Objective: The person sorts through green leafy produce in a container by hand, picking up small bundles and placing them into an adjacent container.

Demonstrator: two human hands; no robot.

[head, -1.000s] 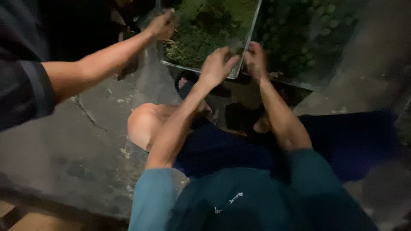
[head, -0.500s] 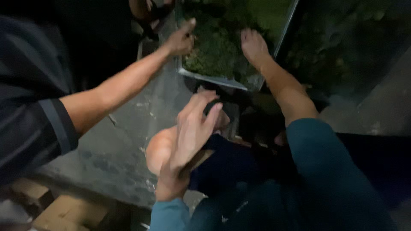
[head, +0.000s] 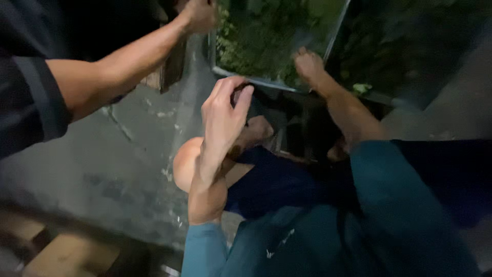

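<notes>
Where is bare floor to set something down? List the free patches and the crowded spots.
Free: the grey concrete floor between the other person's forearm and the wearer's left hand. Crowded: the metal tray of greens, where the right hand and the other person's hand rest.

A tray (head: 266,83) filled with leafy plants (head: 261,36) sits ahead on the concrete floor (head: 118,154). The right hand (head: 310,66) rests on the tray's near edge, at its right. The left hand (head: 223,115) hangs nearer, just before that edge. A co-worker's hand (head: 197,15) touches the tray's left side.
</notes>
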